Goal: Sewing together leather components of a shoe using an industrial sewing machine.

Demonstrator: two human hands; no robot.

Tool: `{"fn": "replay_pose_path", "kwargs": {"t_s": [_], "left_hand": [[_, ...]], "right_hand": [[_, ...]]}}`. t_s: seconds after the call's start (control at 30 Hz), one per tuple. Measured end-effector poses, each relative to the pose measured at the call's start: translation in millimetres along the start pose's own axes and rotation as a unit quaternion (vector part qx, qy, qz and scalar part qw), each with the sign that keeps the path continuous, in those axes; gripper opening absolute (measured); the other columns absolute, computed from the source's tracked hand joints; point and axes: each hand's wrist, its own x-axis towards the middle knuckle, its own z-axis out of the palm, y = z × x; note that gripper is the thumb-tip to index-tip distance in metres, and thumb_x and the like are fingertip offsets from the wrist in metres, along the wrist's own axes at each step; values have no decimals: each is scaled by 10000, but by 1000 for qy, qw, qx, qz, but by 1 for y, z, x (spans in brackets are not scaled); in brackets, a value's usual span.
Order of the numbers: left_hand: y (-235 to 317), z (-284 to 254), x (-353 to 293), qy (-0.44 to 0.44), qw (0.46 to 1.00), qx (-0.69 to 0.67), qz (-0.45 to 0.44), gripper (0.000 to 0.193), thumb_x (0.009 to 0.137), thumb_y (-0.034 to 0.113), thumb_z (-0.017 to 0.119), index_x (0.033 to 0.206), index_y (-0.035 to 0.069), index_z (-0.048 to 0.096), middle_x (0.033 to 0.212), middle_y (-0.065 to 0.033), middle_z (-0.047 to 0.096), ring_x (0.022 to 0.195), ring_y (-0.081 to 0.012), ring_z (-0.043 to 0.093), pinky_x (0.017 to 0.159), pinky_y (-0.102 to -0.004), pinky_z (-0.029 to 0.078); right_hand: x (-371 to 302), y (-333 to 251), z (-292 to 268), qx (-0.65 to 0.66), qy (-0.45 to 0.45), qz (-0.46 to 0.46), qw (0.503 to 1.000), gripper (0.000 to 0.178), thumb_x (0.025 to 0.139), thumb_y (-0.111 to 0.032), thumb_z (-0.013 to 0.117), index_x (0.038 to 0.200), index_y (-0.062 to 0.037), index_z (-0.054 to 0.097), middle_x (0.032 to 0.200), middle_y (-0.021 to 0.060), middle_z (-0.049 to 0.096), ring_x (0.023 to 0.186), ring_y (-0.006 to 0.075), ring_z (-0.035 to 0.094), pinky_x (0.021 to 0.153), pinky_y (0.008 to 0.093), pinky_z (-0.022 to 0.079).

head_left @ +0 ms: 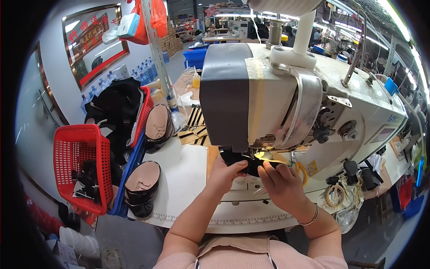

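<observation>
Both my hands are at the needle area of a large sewing machine (pixel 268 96). Pinched at its left edge by my left hand (pixel 224 175) is a black piece of material (pixel 252 166), which lies under the machine head. My right hand (pixel 283 184) grips the same piece on its right side with bent fingers, a bracelet on the wrist. A lit yellow strip (pixel 268 156) runs beside the needle and curves off to the right. The machine head and my fingers hide much of the piece, so its full shape cannot be made out.
Two stacks of black and beige shoe parts (pixel 142 177) stand on the white table (pixel 179 190) at the left. Beyond them are a red basket (pixel 77 133), a heap of black pieces (pixel 112 105) and a yellow bottle (pixel 196 81). Coils of cord (pixel 335 196) lie at the right.
</observation>
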Motion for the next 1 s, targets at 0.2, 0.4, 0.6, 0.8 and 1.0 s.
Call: {"fn": "replay_pose_path", "kwargs": {"t_s": [0.2, 0.4, 0.6, 0.8, 1.0], "left_hand": [[-1, -18, 17, -54, 996, -57, -50, 229, 747, 20, 634, 965, 5, 567, 859, -64, 622, 709, -126, 608, 550, -218, 491], [9, -13, 20, -26, 998, -20, -62, 274, 758, 23, 622, 1023, 32, 552, 863, -38, 620, 706, -108, 601, 577, -196, 481], [-11, 10, 0, 39, 982, 96, 159, 382, 733, 40, 706, 1041, 31, 480, 941, -28, 576, 844, -87, 553, 749, -218, 452], [0, 16, -1, 51, 956, 241, 158, 333, 726, 59, 722, 988, 42, 517, 771, 10, 584, 689, -63, 541, 639, -204, 441], [3, 0, 10, 3, 991, 118, 55, 399, 710, 6, 717, 1054, 24, 515, 861, -14, 592, 769, -74, 560, 702, -200, 454]], "right_hand": [[5, -11, 2, 31, 24, -1, 999, 270, 682, -126, 645, 938, -45, 622, 914, 54, 604, 744, 197, 504, 620, 284, 462], [6, 21, 5, 146, 98, 129, 976, 353, 605, -58, 658, 954, -95, 613, 850, 14, 614, 702, 210, 544, 608, 307, 470], [8, 27, 28, 185, 41, 107, 976, 424, 603, -49, 626, 1022, -113, 611, 918, 9, 624, 761, 214, 545, 652, 308, 488], [8, 25, 28, 136, 25, 117, 983, 441, 585, -50, 636, 1020, -116, 611, 918, 34, 625, 782, 211, 582, 694, 337, 480], [4, 29, 26, 202, 87, 118, 968, 452, 559, 58, 597, 988, -83, 599, 875, 34, 617, 734, 210, 553, 617, 313, 477]]}}
